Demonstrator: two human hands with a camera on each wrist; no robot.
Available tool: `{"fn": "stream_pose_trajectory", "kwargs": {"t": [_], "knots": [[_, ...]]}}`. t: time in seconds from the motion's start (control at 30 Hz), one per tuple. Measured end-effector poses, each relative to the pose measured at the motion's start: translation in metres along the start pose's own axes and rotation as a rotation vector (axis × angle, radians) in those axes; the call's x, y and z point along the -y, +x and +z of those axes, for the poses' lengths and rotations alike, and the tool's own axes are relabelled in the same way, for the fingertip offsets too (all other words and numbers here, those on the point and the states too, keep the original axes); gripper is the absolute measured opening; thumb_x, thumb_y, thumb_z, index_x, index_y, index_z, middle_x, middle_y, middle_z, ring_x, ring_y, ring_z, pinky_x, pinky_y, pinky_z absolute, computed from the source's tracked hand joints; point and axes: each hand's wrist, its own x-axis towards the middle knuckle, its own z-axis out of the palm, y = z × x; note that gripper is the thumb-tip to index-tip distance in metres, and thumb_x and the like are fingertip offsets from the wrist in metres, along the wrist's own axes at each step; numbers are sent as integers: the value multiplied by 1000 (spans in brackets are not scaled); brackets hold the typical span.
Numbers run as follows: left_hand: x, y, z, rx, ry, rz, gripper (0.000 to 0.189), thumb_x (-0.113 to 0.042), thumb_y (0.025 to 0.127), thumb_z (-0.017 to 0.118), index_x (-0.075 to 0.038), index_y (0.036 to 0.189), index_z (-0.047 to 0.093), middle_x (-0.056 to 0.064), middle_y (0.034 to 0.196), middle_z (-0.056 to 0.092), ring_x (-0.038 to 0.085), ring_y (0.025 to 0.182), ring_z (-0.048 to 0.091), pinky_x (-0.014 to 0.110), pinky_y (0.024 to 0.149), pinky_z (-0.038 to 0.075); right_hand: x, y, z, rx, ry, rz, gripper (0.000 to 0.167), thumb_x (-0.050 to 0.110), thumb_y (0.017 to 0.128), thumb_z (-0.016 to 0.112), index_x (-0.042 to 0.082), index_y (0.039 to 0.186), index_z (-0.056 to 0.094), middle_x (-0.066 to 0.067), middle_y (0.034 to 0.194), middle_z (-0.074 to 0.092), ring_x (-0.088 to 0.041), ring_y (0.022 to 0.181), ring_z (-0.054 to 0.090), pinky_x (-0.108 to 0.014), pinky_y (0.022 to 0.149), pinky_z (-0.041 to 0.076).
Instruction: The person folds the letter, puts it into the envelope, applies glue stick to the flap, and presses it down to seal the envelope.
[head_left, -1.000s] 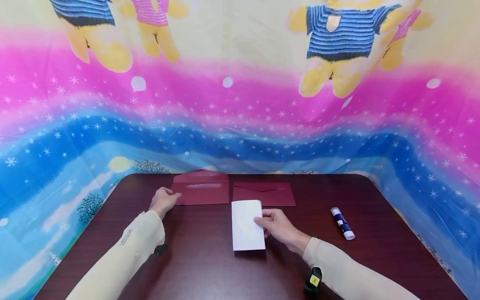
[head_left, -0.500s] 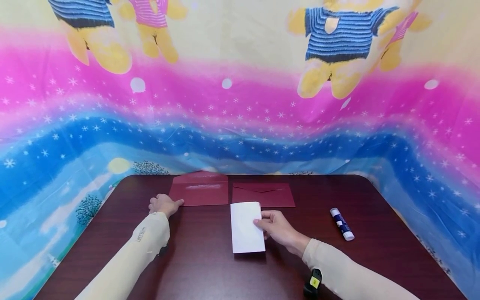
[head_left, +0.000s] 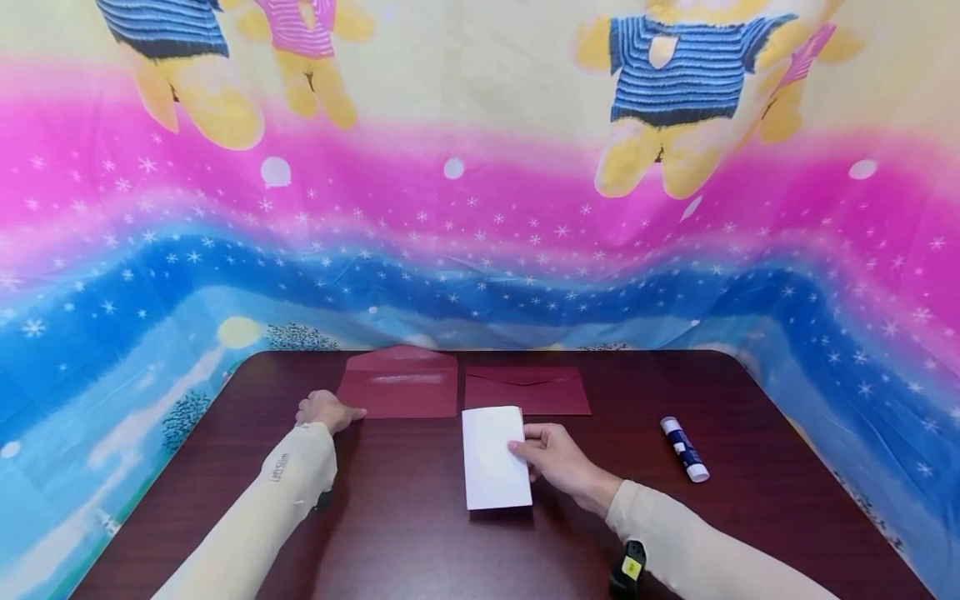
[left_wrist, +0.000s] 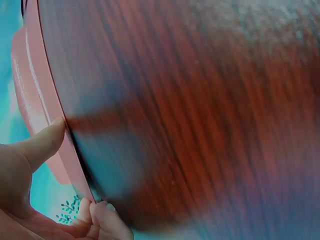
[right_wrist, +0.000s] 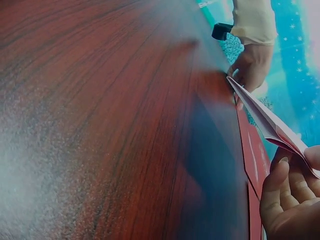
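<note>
My left hand (head_left: pixel 326 410) is at the left edge of a dark red envelope (head_left: pixel 420 402) whose flap points away, opened up. In the left wrist view the thumb presses the envelope's (left_wrist: pixel 55 131) near edge and the fingers curl at its corner. A shiny streak runs across the envelope below the flap. Nearer the middle, my right hand (head_left: pixel 561 458) pinches the right edge of a folded white sheet (head_left: pixel 491 462), thumb in front and fingers behind. The right wrist view shows the folded sheet (right_wrist: pixel 265 120) edge-on, with reddish colour inside its fold.
A second red envelope (head_left: pixel 551 393) with its flap down lies right of the first, partly behind the white sheet. A blue and white glue stick (head_left: pixel 684 450) lies on the right of the dark wooden table (head_left: pixel 390 533). A patterned cloth (head_left: pixel 480 225) hangs behind the table.
My left hand has shifted slightly right and lower along the envelope's left edge, its fingers now past that edge. The opened envelope has slid slightly nearer. My right hand stays with the folded sheet.
</note>
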Motion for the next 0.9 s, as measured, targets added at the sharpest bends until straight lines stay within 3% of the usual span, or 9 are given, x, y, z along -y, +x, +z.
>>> {"fn": "stream_pose_trajectory", "kwargs": {"t": [0.17, 0.37, 0.6, 0.73, 0.8, 0.9], "knots": [[3, -1, -7, 10, -25, 2, 89, -36, 85, 78, 21, 135, 32, 40, 131, 49, 49, 114, 52, 62, 105, 44, -1, 0, 0, -8, 3, -3, 34, 17, 102, 59, -3, 129, 63, -16, 107, 77, -15, 77, 68, -30, 66, 51], [11, 0, -11, -18, -104, 26, 66, -30, 85, 79, 16, 124, 52, 33, 117, 62, 42, 98, 59, 57, 91, 51, -1, 0, 0, -17, 10, -5, 33, 16, 103, 58, -3, 129, 62, -16, 106, 77, -13, 76, 68, -29, 65, 50], [13, 4, -15, -118, -280, 44, 59, -17, 87, 76, 9, 134, 51, 33, 134, 53, 48, 123, 47, 60, 107, 40, 0, -1, 0, -19, 9, -4, 35, 18, 102, 59, -2, 131, 62, -16, 109, 76, -15, 79, 70, -29, 67, 51], [13, 4, -19, -121, -447, 21, 58, -11, 88, 73, 6, 139, 51, 32, 139, 50, 46, 128, 42, 57, 112, 39, 1, -2, 0, -31, 6, 5, 35, 18, 103, 58, -4, 130, 62, -16, 107, 77, -14, 78, 68, -29, 66, 50], [14, 3, -21, -107, -525, 0, 58, -12, 89, 73, 7, 140, 51, 30, 135, 54, 42, 122, 46, 55, 109, 42, 0, -2, 0, -34, 5, 9, 35, 18, 103, 58, -4, 130, 62, -16, 106, 77, -13, 77, 68, -29, 66, 50], [16, 4, -24, -79, -611, -16, 56, -17, 91, 73, 10, 135, 53, 19, 102, 67, 29, 95, 59, 47, 94, 50, -1, -2, 0, -34, 2, 11, 35, 18, 103, 58, -4, 130, 61, -15, 106, 77, -14, 78, 68, -29, 67, 50]]}}
